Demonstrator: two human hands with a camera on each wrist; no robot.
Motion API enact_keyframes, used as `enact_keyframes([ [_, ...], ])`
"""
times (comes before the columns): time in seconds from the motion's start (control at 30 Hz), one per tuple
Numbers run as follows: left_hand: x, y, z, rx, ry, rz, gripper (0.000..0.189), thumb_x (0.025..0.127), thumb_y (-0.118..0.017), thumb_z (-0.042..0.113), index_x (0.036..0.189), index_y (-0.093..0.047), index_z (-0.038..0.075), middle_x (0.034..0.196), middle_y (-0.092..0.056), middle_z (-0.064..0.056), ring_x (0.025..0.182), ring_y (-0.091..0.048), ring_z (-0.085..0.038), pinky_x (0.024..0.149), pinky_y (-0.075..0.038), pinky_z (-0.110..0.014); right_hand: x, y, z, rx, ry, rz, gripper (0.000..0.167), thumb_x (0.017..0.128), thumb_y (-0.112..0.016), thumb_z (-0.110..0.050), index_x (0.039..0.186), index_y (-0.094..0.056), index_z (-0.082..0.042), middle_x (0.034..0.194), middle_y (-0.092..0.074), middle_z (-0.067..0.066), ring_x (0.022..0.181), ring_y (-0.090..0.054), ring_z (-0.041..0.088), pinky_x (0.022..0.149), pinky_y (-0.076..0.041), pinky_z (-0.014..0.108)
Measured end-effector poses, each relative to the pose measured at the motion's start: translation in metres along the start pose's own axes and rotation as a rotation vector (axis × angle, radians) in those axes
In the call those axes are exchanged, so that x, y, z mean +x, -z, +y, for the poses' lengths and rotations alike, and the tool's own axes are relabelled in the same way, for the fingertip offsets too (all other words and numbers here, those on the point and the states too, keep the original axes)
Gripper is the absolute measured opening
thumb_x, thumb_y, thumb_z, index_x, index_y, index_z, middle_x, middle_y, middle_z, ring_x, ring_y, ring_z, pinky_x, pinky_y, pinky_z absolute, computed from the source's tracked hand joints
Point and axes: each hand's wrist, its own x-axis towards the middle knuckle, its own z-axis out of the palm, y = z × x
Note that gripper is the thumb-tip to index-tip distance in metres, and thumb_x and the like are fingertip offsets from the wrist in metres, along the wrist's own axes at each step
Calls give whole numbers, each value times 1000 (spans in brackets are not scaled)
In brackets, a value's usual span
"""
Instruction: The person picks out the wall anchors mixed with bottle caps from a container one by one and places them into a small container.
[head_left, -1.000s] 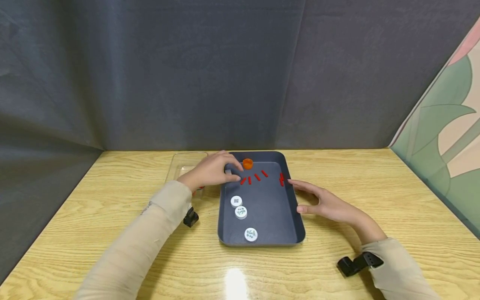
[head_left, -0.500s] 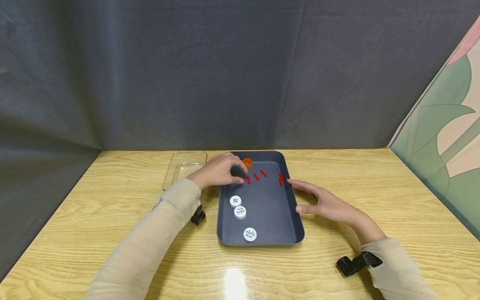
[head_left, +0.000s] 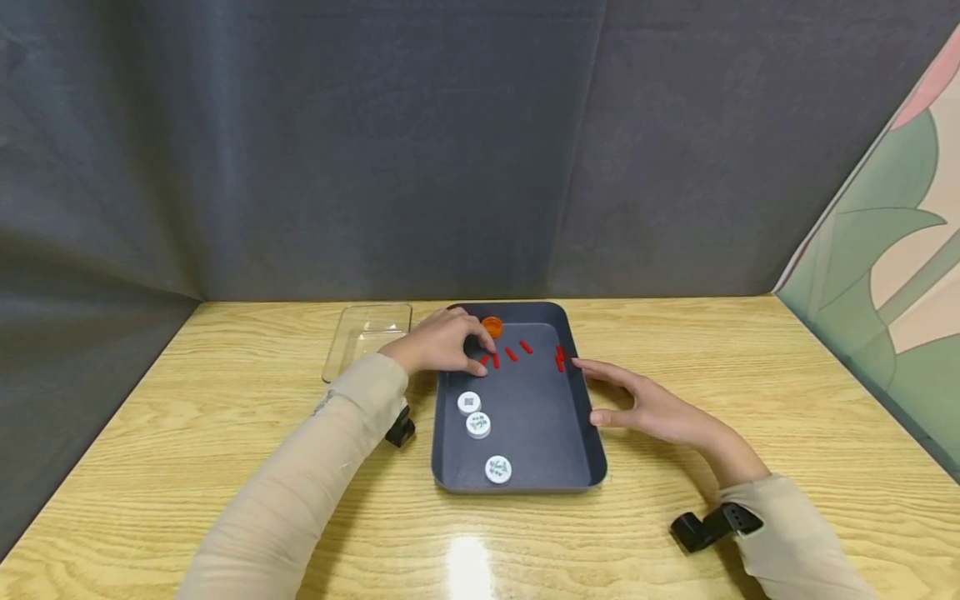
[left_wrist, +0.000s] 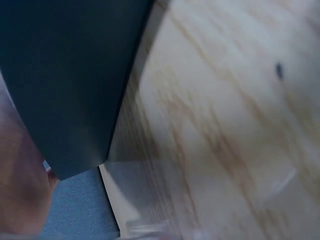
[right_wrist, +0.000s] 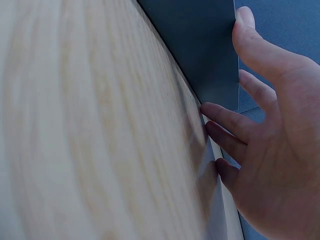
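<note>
In the head view, my left hand (head_left: 447,341) reaches over the left rim of a dark grey tray (head_left: 525,433). Its thumb and curved forefinger stand apart on either side of the leftmost short red stick (head_left: 484,359); contact is hard to tell. Several more red sticks (head_left: 511,354) lie to its right, and others lie along the right wall. An orange round cup (head_left: 492,327) sits behind the fingertips. My right hand (head_left: 637,404), thumb and fingers spread, is at the tray's right side. In the right wrist view, its fingers (right_wrist: 227,120) reach the tray's outer wall.
Three white round caps (head_left: 478,425) with printed tops lie in the tray's left and front part. A clear plastic box (head_left: 352,342) stands left of the tray, partly behind my left arm. A dark grey cloth (head_left: 390,150) hangs behind the wooden table (head_left: 675,333).
My left hand has shifted right, further into the tray, its fingertips coming to the leftmost red stick. A red-and-green item by my left wrist has gone from sight. The right hand stays put.
</note>
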Motion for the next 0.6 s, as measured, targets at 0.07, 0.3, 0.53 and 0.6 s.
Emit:
enact_keyframes([
  [0.07, 0, 0, 0, 3, -1, -5, 35, 79, -84, 40, 110, -74, 27, 116, -65, 9, 118, -49, -17, 105, -35, -38, 0, 0, 0, -2, 1, 0, 76, 90, -75, -25, 154, -36, -16, 154, -39, 13, 141, -36, 33, 112, -30, 38],
  [0.3, 0, 1, 0, -6, 0, -24, 32, 80, -84, 37, 108, -74, 25, 109, -65, 10, 112, -50, -17, 105, -34, -37, 0, 0, -1, 2, 5, 1, 75, 89, -75, -25, 154, -37, -15, 154, -38, 13, 141, -36, 33, 112, -30, 32],
  [0.53, 1, -1, -2, -8, 0, -26, 28, 81, -83, 37, 104, -74, 24, 106, -64, 10, 108, -50, -15, 104, -34, -36, 0, 0, 0, -7, 2, 8, 76, 89, -75, -25, 154, -37, -15, 154, -38, 13, 141, -36, 33, 113, -29, 42],
  [0.6, 1, -1, -2, -9, 3, -26, 27, 81, -83, 37, 103, -74, 24, 107, -64, 10, 109, -50, -16, 104, -34, -36, 1, 0, 1, -12, 9, 9, 75, 89, -75, -25, 153, -37, -14, 154, -38, 13, 140, -36, 34, 112, -29, 44],
])
